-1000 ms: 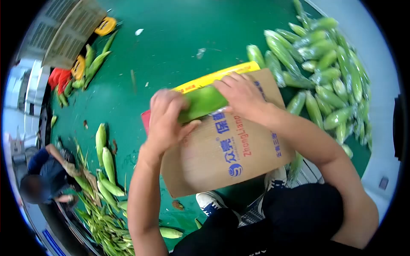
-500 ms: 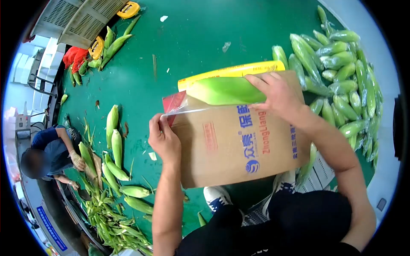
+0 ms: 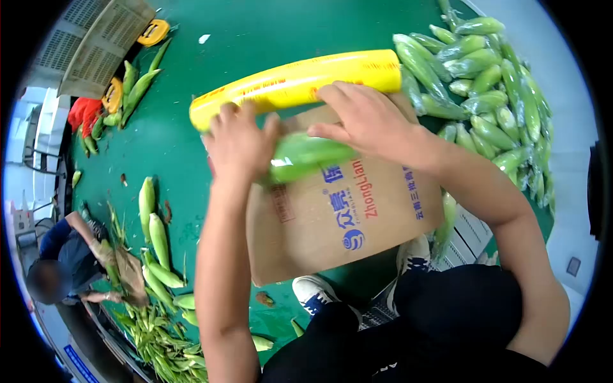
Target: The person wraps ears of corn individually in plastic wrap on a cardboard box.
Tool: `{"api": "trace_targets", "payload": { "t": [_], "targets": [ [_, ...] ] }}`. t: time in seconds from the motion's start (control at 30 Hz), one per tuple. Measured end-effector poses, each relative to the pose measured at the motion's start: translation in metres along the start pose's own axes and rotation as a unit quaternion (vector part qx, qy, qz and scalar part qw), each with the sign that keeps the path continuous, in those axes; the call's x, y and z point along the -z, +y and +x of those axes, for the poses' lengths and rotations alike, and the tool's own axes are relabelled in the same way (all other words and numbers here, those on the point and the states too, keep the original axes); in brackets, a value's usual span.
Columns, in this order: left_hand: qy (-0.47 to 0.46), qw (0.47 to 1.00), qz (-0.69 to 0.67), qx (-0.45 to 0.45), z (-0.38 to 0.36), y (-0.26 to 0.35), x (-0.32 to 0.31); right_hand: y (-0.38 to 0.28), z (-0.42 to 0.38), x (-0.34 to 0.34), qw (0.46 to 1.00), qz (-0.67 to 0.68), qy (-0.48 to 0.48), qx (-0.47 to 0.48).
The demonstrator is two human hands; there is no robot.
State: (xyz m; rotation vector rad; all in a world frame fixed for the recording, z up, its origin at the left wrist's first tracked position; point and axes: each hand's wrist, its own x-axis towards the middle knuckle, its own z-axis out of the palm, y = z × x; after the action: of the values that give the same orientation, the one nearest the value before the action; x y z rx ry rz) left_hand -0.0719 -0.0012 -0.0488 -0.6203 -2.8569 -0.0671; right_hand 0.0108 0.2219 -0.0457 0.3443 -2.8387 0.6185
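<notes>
A green ear of corn, shiny as if in clear film and slightly blurred, lies across a printed cardboard sheet or box. My left hand is over the corn's left end, palm down with fingers spread, partly smeared by motion. My right hand is above its right end, thumb apart near the corn and fingertips at the edge of a yellow printed roll of film. The roll lies along the cardboard's far side. The undersides of both hands are hidden.
Film-wrapped corn is piled at right. Unwrapped ears and stripped husks lie at left, near a gloved co-worker. Grey crates, yellow tape dispensers and a red bag are at upper left.
My left hand has let go of the film edge and moved up to the corn. My right hand has shifted left towards the roll. The view has shifted, and the roll shows more fully.
</notes>
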Motion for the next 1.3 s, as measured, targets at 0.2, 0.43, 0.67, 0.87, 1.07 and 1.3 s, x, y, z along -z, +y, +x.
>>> {"api": "trace_targets", "payload": {
  "t": [0.2, 0.43, 0.67, 0.87, 1.07, 1.3],
  "targets": [
    [-0.005, 0.978, -0.114, -0.175, 0.018, 0.005, 0.007, 0.032, 0.008, -0.033, 0.995, -0.043, -0.021, 0.082],
    [-0.034, 0.962, -0.178, -0.203, -0.069, -0.003, 0.025, 0.026, -0.035, -0.029, 0.972, 0.135, -0.144, 0.130],
    [0.028, 0.993, -0.050, -0.105, -0.093, 0.002, 0.028, 0.004, -0.045, -0.001, 0.966, 0.174, -0.178, 0.069],
    [0.049, 0.998, -0.017, 0.024, 0.028, -0.011, -0.010, -0.006, -0.019, -0.007, 0.987, -0.098, -0.021, 0.123],
    [0.118, 0.969, -0.109, -0.185, -0.034, 0.020, 0.020, 0.013, 0.003, -0.029, 0.989, -0.083, -0.003, 0.126],
    [-0.060, 0.988, -0.085, -0.113, -0.122, 0.030, 0.045, -0.036, -0.060, -0.003, 0.968, 0.068, -0.212, 0.118]
  ]
}}
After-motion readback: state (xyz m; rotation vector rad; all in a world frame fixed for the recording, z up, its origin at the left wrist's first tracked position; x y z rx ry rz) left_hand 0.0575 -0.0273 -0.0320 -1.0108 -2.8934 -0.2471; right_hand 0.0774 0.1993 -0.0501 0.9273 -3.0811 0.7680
